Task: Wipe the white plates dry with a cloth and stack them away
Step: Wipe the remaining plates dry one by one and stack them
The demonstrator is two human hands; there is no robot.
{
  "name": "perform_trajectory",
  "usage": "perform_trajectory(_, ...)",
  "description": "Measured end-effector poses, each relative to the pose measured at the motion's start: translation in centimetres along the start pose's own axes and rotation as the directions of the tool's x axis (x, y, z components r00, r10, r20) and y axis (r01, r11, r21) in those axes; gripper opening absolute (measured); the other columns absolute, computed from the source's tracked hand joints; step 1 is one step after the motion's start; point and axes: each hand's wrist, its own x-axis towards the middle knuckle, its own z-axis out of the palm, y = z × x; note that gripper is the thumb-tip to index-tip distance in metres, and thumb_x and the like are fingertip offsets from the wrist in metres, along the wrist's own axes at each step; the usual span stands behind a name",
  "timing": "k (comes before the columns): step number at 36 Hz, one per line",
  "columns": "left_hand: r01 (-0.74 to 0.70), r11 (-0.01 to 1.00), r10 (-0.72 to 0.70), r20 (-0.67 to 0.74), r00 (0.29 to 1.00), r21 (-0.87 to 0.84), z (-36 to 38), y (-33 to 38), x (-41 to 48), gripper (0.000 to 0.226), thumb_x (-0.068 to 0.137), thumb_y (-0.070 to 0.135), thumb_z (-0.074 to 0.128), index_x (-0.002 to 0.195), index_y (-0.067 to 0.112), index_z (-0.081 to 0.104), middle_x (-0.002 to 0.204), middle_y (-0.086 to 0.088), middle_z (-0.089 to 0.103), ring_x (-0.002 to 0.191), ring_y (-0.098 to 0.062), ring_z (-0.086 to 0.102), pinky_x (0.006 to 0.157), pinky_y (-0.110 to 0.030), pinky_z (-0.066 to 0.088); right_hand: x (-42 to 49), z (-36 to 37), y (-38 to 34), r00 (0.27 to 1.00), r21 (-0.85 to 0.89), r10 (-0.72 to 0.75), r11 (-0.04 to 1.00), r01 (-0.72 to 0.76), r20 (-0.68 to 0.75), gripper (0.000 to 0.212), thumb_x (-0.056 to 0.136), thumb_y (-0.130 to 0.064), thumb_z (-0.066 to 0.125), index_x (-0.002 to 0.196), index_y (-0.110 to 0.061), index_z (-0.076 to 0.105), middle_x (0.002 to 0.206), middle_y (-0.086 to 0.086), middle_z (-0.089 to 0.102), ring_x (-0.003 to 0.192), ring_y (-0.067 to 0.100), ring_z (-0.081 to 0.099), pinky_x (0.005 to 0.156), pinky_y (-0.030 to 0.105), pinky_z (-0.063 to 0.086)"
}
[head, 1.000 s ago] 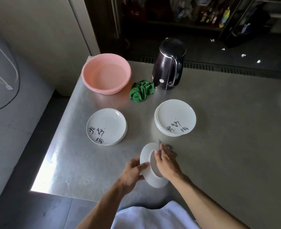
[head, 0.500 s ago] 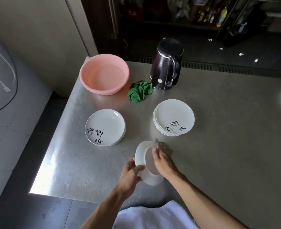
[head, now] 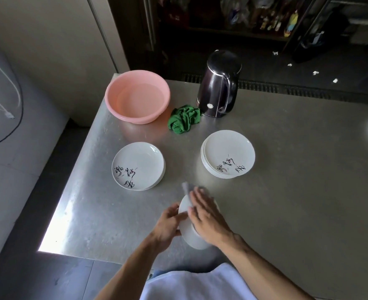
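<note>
The tilted white plate (head: 195, 242) over the near edge of the brushed-steel bench (head: 287, 191) is largely covered. The left hand (head: 167, 224) curls round its rim. The right hand (head: 206, 215) presses straight fingers on a pale cloth (head: 186, 188), blurred, with only a corner showing. Beyond them sit the glossy round left stack (head: 138, 165) and right stack (head: 228, 153).

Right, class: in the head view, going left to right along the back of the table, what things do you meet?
Pink basin → green cloth → black kettle.
</note>
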Motion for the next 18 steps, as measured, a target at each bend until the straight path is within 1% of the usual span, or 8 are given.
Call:
perform_trajectory(2,-0.021,0.999,0.021,0.013,1.0,0.03,0.1,-0.1,-0.1,0.039,0.083,0.012,0.063,0.121,0.014,0.072,0.116,-0.016,0.075,0.103,-0.028,0.073,0.079,-0.044,0.061,-0.6,0.1,-0.5,0.967,0.001,-0.244,0.97,0.244,0.07,0.058,0.106,-0.042,0.026,0.157,-0.013,0.024,0.166,-0.002,0.005,0.154,0.012,-0.003,0.124,0.033,-0.004)
perform_trajectory(4,-0.049,0.998,0.048,0.021,0.999,0.034,0.1,-0.5,0.1,0.038,0.085,0.009,0.063,0.123,0.01,0.07,0.118,-0.017,0.074,0.106,-0.031,0.072,0.085,-0.047,0.061,-0.6,0.2,-0.1,0.949,-0.022,-0.311,0.95,0.312,0.054,0.057,0.106,-0.041,0.027,0.156,-0.013,0.03,0.165,-0.002,0.012,0.154,0.01,0.001,0.125,0.032,-0.002)
perform_trajectory(7,-0.056,0.997,0.055,-0.025,0.998,-0.06,0.2,-1.2,0.0,0.037,0.09,0.017,0.07,0.125,0.007,0.063,0.115,-0.014,0.072,0.102,-0.027,0.07,0.085,-0.049,0.059,0.2,0.4,1.5,0.992,-0.032,-0.073,0.997,0.07,-0.098,0.053,0.107,-0.031,0.035,0.154,-0.007,0.031,0.164,0.008,0.018,0.154,0.02,0.008,0.125,0.041,0.01)
perform_trajectory(10,-0.046,0.985,0.034,-0.074,0.997,-0.164,0.1,-1.5,-0.2,0.035,0.08,0.016,0.069,0.113,0.009,0.058,0.104,-0.009,0.068,0.092,-0.022,0.067,0.073,-0.044,0.059,1.3,0.0,2.1,0.949,0.084,0.308,0.949,-0.303,-0.06,0.052,0.109,-0.025,0.027,0.153,0.002,0.026,0.163,0.018,0.02,0.153,0.025,0.014,0.123,0.036,0.009)
perform_trajectory(12,-0.036,0.986,0.021,-0.092,0.996,-0.162,0.0,-1.3,0.0,0.026,0.075,0.013,0.066,0.1,0.015,0.058,0.095,-0.006,0.066,0.08,-0.016,0.066,0.064,-0.035,0.056,1.6,-0.2,2.0,0.937,0.154,0.345,0.93,-0.335,-0.046,0.05,0.109,-0.024,0.027,0.15,0.005,0.029,0.16,0.021,0.027,0.15,0.025,0.022,0.12,0.031,0.011)
perform_trajectory(14,-0.023,0.994,0.013,-0.091,0.996,-0.104,-0.1,-0.8,0.3,0.02,0.079,0.017,0.065,0.099,0.018,0.063,0.092,-0.003,0.068,0.076,-0.013,0.066,0.063,-0.031,0.054,1.2,-0.4,1.1,0.961,0.214,0.274,0.942,-0.26,-0.038,0.053,0.109,-0.028,0.03,0.154,0.0,0.025,0.162,0.017,0.023,0.151,0.024,0.02,0.122,0.028,0.009)
perform_trajectory(16,-0.015,1.0,0.014,-0.054,0.998,-0.027,-0.1,-0.4,0.3,0.027,0.083,0.027,0.065,0.109,0.021,0.07,0.098,-0.004,0.074,0.085,-0.016,0.069,0.073,-0.035,0.054,0.6,-0.2,-0.1,0.995,0.138,0.057,0.989,-0.046,-0.083,0.051,0.109,-0.027,0.033,0.154,-0.003,0.029,0.162,0.017,0.022,0.152,0.027,0.019,0.123,0.027,0.003)
perform_trajectory(18,-0.046,0.998,0.045,0.018,0.999,0.037,-0.1,-0.1,0.0,0.035,0.082,0.033,0.065,0.115,0.021,0.073,0.108,-0.006,0.076,0.096,-0.022,0.071,0.08,-0.04,0.053,0.1,0.0,-1.3,0.985,0.097,-0.164,0.981,0.167,-0.044,0.052,0.107,-0.032,0.034,0.153,-0.008,0.034,0.162,0.01,0.023,0.153,0.027,0.014,0.123,0.029,-0.002)
